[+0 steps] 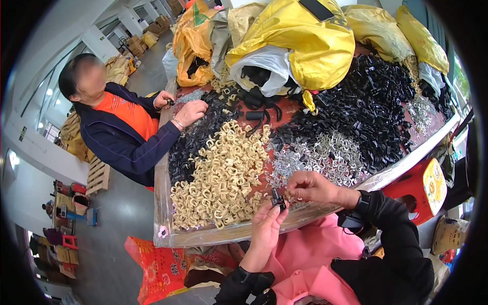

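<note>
On my feed, the left hand (266, 223) grasps a small black part (277, 199); right hand (316, 188) near it, fingers bunched, grip I cannot tell.

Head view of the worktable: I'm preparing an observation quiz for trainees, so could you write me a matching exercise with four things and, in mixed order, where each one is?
Things:
1. Small black part
2. Tan pieces
3. Flat black phone-like object
4. Red stool

Places:
A. Lying on top of the big yellow sack
B. Beside the table, at the picture's right
C. In the person's left hand
D. Heaped loose on the tabletop

Right pairs: 1-C, 2-D, 3-A, 4-B
</note>
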A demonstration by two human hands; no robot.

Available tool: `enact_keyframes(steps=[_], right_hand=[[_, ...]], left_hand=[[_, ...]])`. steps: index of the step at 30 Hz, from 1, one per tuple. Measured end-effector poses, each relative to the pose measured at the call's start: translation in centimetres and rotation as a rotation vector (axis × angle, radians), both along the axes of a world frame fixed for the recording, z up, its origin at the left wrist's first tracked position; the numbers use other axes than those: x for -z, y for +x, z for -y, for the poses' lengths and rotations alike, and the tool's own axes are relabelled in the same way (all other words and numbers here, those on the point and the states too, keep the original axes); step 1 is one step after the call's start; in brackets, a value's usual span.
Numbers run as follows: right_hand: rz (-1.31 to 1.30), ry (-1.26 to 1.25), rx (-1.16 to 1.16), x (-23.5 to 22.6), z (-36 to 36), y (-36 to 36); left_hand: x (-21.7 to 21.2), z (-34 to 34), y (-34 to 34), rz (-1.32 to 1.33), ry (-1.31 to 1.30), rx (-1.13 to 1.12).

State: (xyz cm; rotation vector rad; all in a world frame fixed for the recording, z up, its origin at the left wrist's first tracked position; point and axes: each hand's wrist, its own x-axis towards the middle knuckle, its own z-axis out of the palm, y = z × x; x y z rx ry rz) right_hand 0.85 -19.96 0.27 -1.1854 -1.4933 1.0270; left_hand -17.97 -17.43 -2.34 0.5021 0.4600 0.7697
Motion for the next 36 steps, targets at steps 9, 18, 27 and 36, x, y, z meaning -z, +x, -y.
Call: enact_keyframes(steps=[9,18,27,36], right_hand=[[-0.010,0.171,-0.101,-2.9,1.1,-1.2],[0.120,0.205,-0.023,-1.9,1.5,-3.6],[0.366,0.165,0.018,0.6,-0.3,-2.6],[1.211,0.338,-0.031,4.0,-1.6,-5.2]], left_hand=[[-0.9,1.2,-0.7,-0.009,-0.051,0.108],[-0.3,1.8,-1.6,-0.002,-0.045,0.115],[-0.8,-1.9,-5.2,-0.247,0.206,-0.113],[-0.5,-2.7,-5.1,-0.440,0.328,-0.275]])
